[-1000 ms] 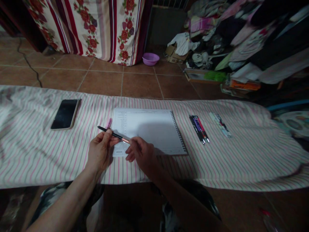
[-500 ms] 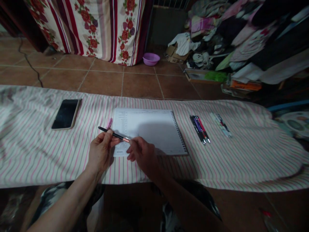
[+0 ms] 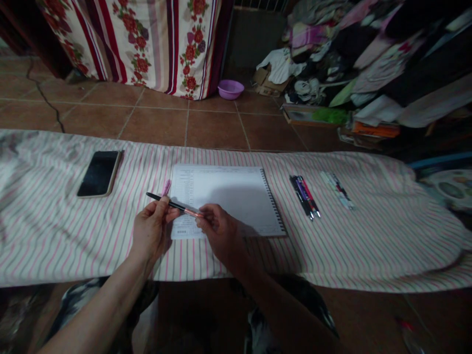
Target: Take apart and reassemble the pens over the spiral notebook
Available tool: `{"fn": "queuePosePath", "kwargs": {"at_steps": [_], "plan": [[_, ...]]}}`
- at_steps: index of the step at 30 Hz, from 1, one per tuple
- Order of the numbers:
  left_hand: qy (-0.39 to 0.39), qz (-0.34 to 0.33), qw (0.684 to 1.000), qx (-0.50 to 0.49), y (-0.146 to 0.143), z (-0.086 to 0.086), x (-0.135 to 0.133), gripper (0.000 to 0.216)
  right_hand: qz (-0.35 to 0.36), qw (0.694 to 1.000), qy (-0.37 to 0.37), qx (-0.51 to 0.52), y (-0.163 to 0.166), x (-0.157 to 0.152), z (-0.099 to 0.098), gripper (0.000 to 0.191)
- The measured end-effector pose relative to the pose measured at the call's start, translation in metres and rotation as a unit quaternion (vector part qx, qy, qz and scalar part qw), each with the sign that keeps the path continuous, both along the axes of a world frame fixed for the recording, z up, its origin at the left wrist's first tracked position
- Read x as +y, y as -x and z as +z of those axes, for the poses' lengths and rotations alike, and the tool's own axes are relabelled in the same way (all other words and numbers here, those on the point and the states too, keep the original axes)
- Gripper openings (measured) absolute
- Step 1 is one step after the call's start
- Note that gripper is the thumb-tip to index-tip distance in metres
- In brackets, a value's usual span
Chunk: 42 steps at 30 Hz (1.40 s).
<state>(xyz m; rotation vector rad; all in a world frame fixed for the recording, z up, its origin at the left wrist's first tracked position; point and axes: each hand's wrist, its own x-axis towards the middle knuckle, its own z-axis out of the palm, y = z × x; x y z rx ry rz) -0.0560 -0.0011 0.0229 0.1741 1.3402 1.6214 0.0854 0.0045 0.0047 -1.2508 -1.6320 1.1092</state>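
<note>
A slim black pen [image 3: 173, 203] with a copper-coloured section is held slantwise between my two hands, over the left part of the spiral notebook [image 3: 232, 189]. My left hand [image 3: 149, 228] pinches its black barrel between thumb and fingers. At the copper end, the fingertips of my right hand [image 3: 221, 231] are closed on it. The notebook lies open at a mostly blank page, its black coil on the right and small print down the left side. A pink-purple pen or cap [image 3: 166, 187] lies just beyond my left hand, beside the notebook's edge.
Striped cloth [image 3: 387, 221] covers the long surface. A phone [image 3: 99, 173] lies at the left. To the right are several pens [image 3: 305, 196] side by side and some pale, slender items [image 3: 337, 190]. Beyond the far edge, a purple basin [image 3: 230, 89] stands on the tiled floor.
My right fingers have closed in around the copper end of the pen, where they were looser before. The pen and my left hand have shifted slightly left.
</note>
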Motion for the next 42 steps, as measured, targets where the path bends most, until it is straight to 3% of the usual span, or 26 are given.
{"fn": "queuePosePath", "kwargs": {"at_steps": [1, 9, 16, 20, 23, 26, 31, 34, 36, 40, 42], "plan": [[0.001, -0.002, 1.000, 0.003, -0.0002, 0.0000, -0.0002, 0.010, 0.003, 1.000, 0.007, -0.003, -0.0003, -0.0002, 0.0014, 0.006], [-0.022, -0.031, 0.999, 0.035, -0.0010, -0.0040, -0.0034, 0.017, 0.002, 0.991, 0.111, 0.080, 0.0027, -0.0018, 0.0039, 0.027], [-0.014, -0.024, 0.999, 0.041, 0.0023, -0.0057, -0.0011, 0.018, 0.025, 1.000, 0.005, 0.012, 0.0005, -0.0030, 0.0003, 0.012], [-0.016, -0.038, 0.998, 0.049, 0.0003, -0.0066, -0.0037, 0.022, 0.007, 0.993, 0.093, 0.076, 0.0052, -0.0040, 0.0017, 0.022], [-0.016, -0.045, 0.998, 0.049, -0.0019, -0.0057, -0.0045, 0.023, 0.004, 0.963, 0.200, 0.179, 0.0083, -0.0023, 0.0049, 0.030], [-0.017, -0.038, 0.999, 0.036, -0.0034, -0.0035, -0.0034, 0.022, 0.006, 0.944, 0.229, 0.237, 0.0086, -0.0002, 0.0067, 0.032], [0.003, -0.005, 1.000, 0.023, -0.0034, 0.0005, -0.0011, 0.021, 0.021, 0.979, 0.135, 0.149, 0.0067, -0.0025, 0.0047, 0.025], [0.002, -0.024, 0.999, 0.032, -0.0033, -0.0001, -0.0029, 0.023, 0.022, 0.991, 0.100, 0.091, 0.0064, -0.0050, 0.0045, 0.025], [-0.009, -0.044, 0.998, 0.036, -0.0034, -0.0016, -0.0050, 0.025, 0.027, 0.987, 0.128, 0.089, 0.0064, -0.0051, 0.0050, 0.034], [-0.030, -0.067, 0.996, 0.055, -0.0029, -0.0038, -0.0072, 0.026, 0.046, 0.961, 0.255, 0.102, 0.0055, -0.0025, 0.0056, 0.049], [-0.029, -0.056, 0.997, 0.055, -0.0014, -0.0037, -0.0061, 0.023, 0.050, 0.965, 0.237, 0.097, 0.0043, -0.0010, 0.0053, 0.052]]}}
